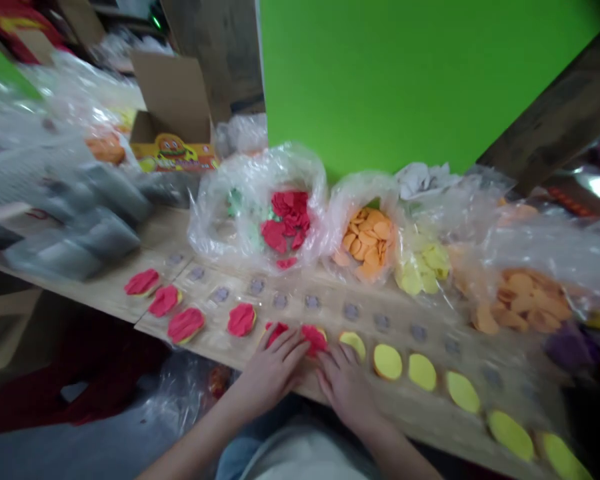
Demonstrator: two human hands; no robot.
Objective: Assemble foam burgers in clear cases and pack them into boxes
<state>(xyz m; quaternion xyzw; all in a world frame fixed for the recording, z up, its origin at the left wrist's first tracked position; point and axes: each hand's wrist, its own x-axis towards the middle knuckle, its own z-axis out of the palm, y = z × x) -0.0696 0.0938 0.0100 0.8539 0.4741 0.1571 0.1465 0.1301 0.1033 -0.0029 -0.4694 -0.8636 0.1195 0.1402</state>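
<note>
My left hand [274, 368] lies with fingers stretched over a red foam piece [276, 332], partly hiding it. Its fingertips reach the edge of another red foam piece [314, 339], which sits on a yellow one. My right hand [349, 385] is beside that piece on its right, fingers extended and close to a yellow foam disc [354, 344]. Neither hand visibly grips anything. To the left in the row are more ruffled red pieces [241, 319] on yellow discs; to the right, several bare yellow discs [387, 361] continue along the table.
Small greyish pieces [312, 302] form a line behind the discs on the wooden table [205, 347]. Clear bags hold red pieces [291, 217], orange pieces [370, 237] and yellow pieces [425, 267]. Grey plastic packs [87, 233] and a burger-printed box [173, 150] stand left; a green panel [405, 80] rises behind.
</note>
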